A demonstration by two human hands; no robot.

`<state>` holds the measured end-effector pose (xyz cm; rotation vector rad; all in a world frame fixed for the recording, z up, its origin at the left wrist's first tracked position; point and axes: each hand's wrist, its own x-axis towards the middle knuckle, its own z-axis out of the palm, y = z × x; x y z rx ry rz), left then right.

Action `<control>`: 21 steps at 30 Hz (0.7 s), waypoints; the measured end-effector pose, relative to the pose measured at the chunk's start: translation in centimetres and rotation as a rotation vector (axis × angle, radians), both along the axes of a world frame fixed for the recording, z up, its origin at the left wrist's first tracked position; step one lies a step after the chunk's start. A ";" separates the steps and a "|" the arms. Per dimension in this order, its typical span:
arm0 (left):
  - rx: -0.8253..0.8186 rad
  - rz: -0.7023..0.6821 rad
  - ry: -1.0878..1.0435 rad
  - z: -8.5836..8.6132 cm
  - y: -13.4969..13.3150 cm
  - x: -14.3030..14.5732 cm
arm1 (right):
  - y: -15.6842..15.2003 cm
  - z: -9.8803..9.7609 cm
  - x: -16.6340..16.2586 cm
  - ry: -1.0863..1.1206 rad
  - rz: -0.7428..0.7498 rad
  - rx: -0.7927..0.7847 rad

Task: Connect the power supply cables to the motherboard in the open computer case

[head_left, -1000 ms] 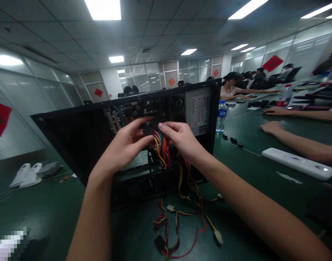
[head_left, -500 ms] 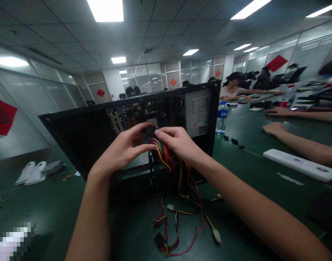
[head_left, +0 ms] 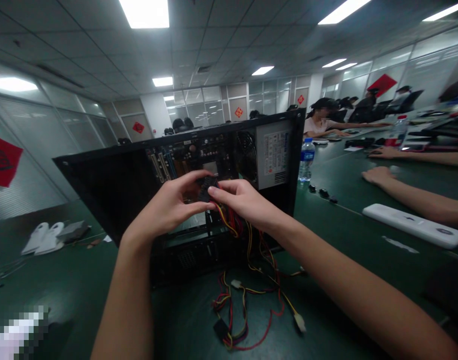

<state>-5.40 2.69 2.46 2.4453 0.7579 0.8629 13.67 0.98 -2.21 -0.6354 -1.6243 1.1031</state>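
Note:
An open black computer case [head_left: 112, 185] stands on the green table [head_left: 349, 240], with its motherboard and power supply [head_left: 276, 152] showing. In front of it, both my hands pinch a black power connector [head_left: 204, 189]. My left hand [head_left: 169, 207] grips it from the left with thumb and fingers. My right hand [head_left: 244, 202] holds it from the right, closed over the bundle of yellow, red and black wires [head_left: 229, 222] that hangs from it. More wire ends with white and black plugs [head_left: 247, 312] lie on the table below.
A water bottle [head_left: 306, 160] stands right of the case. Small black parts [head_left: 322, 193] and a white flat device [head_left: 412, 225] lie on the table at right. Other people's forearms [head_left: 412, 200] rest there. White items [head_left: 45, 239] lie at left. More people sit at the far right.
Both hands with the connector have dropped slightly and drawn closer together. My right hand now covers more of the wire bundle.

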 end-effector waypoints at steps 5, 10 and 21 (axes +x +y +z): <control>0.002 -0.011 0.006 0.0 0.0 -0.2 | -0.1 -0.1 0.0 -0.074 0.000 0.001; -0.011 -0.022 -0.005 0.0 0.0 -0.2 | -0.5 0.1 0.0 -0.095 0.029 0.000; 0.041 0.019 0.012 0.0 -0.5 0.2 | -1.0 0.2 -0.7 0.035 0.073 -0.096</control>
